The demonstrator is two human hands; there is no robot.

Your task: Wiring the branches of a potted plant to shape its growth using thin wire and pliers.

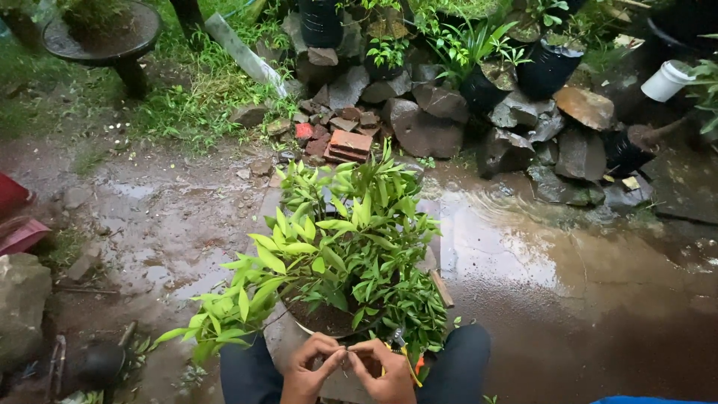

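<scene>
Green leaves fill the potted plant (340,247) at the middle of the view. Both hands sit at 6 o'clock, just below the pot. The left hand (310,366) and right hand (385,370) touch fingertips, pinching something too small to tell.

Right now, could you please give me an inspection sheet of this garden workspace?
Surface: wet muddy ground, with a puddle to the right.
Job's things: potted leafy plant on a stone slab, directly before the person.
Clutter: red bricks, dark rocks, black nursery pots, white cup.
Hands: left hand and right hand, fingertips together below the pot rim; anything pinched is too small to tell.
Cables: nothing seen.
Surroundings: grass, round stone stand.
</scene>
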